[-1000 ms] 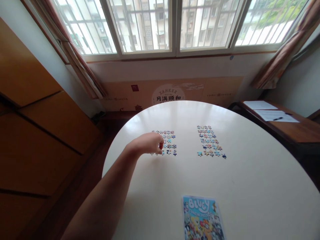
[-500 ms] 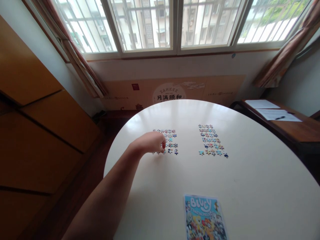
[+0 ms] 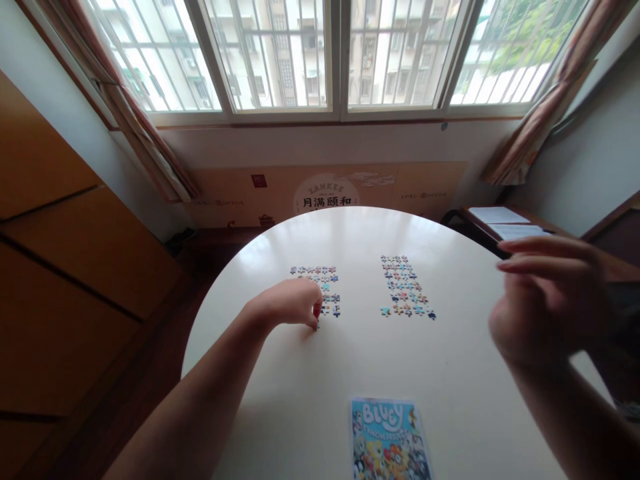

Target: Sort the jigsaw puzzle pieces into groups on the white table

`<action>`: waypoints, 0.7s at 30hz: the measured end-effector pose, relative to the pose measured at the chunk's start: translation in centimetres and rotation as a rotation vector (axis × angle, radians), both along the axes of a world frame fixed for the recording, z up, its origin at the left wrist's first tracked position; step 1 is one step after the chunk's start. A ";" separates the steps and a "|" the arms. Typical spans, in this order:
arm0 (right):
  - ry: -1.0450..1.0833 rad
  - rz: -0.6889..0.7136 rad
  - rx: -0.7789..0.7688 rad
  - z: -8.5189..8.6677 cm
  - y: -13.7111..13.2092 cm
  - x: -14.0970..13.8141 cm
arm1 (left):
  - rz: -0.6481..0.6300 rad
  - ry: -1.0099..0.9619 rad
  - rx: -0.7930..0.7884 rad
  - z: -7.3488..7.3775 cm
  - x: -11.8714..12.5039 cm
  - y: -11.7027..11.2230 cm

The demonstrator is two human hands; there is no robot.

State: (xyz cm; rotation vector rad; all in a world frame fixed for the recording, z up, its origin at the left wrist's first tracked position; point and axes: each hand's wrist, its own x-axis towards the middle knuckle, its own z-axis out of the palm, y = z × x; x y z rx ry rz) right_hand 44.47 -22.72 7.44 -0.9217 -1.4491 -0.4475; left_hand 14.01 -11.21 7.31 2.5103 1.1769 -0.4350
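My left hand (image 3: 295,303) reaches over the left group of jigsaw puzzle pieces (image 3: 315,270), thumb and fingertips pinched on a small puzzle piece (image 3: 317,325) just below the bottom row. Part of that group is hidden under the hand. A second group of puzzle pieces (image 3: 405,280) lies in rows to the right. Raised above the table's right side is my right hand (image 3: 550,293), its fingers curled together; it is slightly blurred, and what they hold, if anything, does not show. A colourful picture sheet (image 3: 390,440) marked "BLUEY" lies at the near side.
The round white table (image 3: 280,400) has its far edge near a printed panel (image 3: 420,183) under the window. At the right a brown side table (image 3: 480,217) holds papers (image 3: 497,215). Wooden cabinets (image 3: 50,280) stand at the left.
My left hand has drawn slightly toward me, with a puzzle piece between its fingertips. My right hand has come into view at the right. The camera view has shifted slightly.
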 end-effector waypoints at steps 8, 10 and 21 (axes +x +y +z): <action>-0.160 0.121 -0.193 -4.0 2.8 -1.3 | -0.128 0.041 0.080 -0.2 2.7 -3.0; -0.170 0.127 -0.243 -4.5 3.2 -1.3 | -0.156 0.051 0.109 -0.2 3.4 -3.8; -0.448 0.137 -0.605 -6.4 4.6 0.4 | -0.311 -0.141 0.171 -1.2 5.6 -4.7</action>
